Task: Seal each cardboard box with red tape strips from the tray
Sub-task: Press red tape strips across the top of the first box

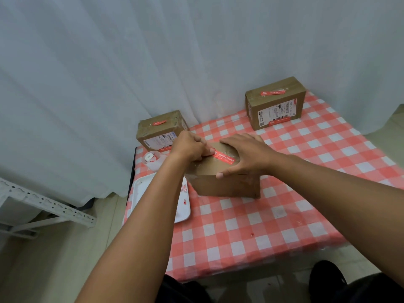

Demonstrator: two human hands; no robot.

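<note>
The fingers of the left hand (189, 147) are curled tight, the thumb and fingertips pinching down on the left end of a red tape strip (225, 159) that lies across the top of the near box (227, 182). The right hand (247, 155) is spread flat and wide over the right part of that box top, fingers straight, thumb hooked over the front edge, steadying it and gripping nothing.

The strip runs with its long axis from left to right, slanting a little toward the front, and reaches from the left fingertips to just under the right palm. So the unpressed length lies to the right of the left fingers, and the right hand sits nearest its far end. My guess is that smoothing the strip along that line, left to right, is the move in hand; whether its right end is stuck down already I cannot tell.

This box stands near the middle of the table (284, 226), closer to the left edge, on the red and white checked cloth. Just to its left, by the left edge, is the white tray (140, 189), with a few red scraps showing past the forearm. Behind the tray sits a small roll (150, 157) in a clear holder.

Two other boxes already carry red strips on top: one at the back left corner (160, 132), one at the back right (275, 101). By that count, this looks like the last box to seal.
</note>
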